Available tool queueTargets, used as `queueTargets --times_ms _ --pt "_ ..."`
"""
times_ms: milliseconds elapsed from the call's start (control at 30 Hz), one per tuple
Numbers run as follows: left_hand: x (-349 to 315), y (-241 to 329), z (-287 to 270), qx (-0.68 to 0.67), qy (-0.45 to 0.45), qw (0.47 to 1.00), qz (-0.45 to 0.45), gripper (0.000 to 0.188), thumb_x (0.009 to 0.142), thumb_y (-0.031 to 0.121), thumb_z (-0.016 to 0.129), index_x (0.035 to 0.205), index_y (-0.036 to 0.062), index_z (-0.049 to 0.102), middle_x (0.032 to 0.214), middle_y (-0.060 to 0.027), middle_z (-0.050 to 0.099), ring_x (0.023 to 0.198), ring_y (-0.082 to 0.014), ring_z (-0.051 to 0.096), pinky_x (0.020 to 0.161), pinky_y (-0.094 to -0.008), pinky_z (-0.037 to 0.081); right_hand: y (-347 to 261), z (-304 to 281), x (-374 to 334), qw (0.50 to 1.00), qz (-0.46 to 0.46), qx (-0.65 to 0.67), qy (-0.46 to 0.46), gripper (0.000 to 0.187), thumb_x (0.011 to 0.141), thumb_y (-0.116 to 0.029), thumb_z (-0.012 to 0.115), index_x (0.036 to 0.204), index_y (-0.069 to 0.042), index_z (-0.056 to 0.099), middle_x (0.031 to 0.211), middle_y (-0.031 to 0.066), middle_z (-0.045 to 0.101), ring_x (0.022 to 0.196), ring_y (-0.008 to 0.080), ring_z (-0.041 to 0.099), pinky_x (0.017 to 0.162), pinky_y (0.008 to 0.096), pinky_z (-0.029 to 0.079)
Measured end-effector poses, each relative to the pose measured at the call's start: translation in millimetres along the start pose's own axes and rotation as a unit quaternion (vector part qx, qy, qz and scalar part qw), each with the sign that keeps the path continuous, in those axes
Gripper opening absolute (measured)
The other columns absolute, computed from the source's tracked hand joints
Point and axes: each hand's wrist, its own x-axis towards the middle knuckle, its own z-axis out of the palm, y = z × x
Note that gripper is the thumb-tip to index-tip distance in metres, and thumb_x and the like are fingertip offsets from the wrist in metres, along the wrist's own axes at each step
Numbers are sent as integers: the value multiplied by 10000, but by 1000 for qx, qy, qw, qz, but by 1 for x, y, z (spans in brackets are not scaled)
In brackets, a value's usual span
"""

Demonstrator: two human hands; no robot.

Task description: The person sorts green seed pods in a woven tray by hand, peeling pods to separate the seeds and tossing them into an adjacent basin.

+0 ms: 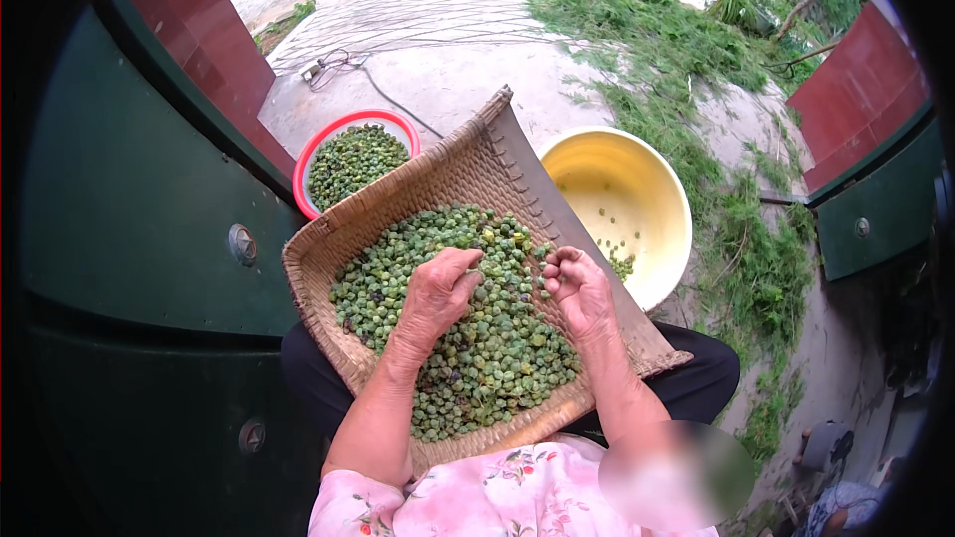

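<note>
A woven winnowing basket [438, 174] rests tilted across my lap. Small round green fruits [497, 358] fill much of it, a few of them yellowish or dark. Over the middle of the pile, my left hand [438, 296] has thumb and fingers drawn together; whatever may be between them is hidden. My right hand [581, 290] hovers at the pile's right side, near the basket's flat right edge. Its fingers are curled in a pinch, and I cannot make out what they hold.
Beyond the basket's right edge stands a yellow basin [668, 224] with a few green fruits inside. A red-rimmed basin [406, 131] full of similar fruits sits at the far left. Dark green door panels [139, 199] flank my left. Cut greenery [756, 308] covers ground at right.
</note>
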Motion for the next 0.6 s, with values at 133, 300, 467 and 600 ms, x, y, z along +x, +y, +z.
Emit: queueTargets --times_ms 133,300,467,600 --pt "1 -5 -2 9 28 1000 -11 247 769 23 651 1015 14 629 924 -146 648 835 -306 642 722 -356 516 0 7 28 915 -65 -386 95 133 831 -69 623 945 -1 635 845 41 627 646 137 582 543 249 472" --pt "0 -5 -3 11 39 999 -19 244 771 23 648 1014 19 633 929 -141 651 833 -302 645 719 -355 516 16 11 60 700 -298 -647 50 217 707 -65 666 924 -55 677 710 110 559 680 230 563 675 347 469" --pt "2 -2 2 9 48 999 -12 253 759 -10 654 1012 -5 636 880 -133 653 800 -258 644 710 -323 507 13 5 65 689 -326 -646 31 175 734 -62 669 908 -42 671 705 75 586 641 196 563 616 315 475" --pt "-1 3 3 8 41 999 10 260 790 44 649 1045 6 615 953 -156 637 860 -313 636 749 -366 515 5 41 19 907 -94 -407 51 52 844 -62 621 868 -24 647 753 -9 620 577 43 557 464 170 411"
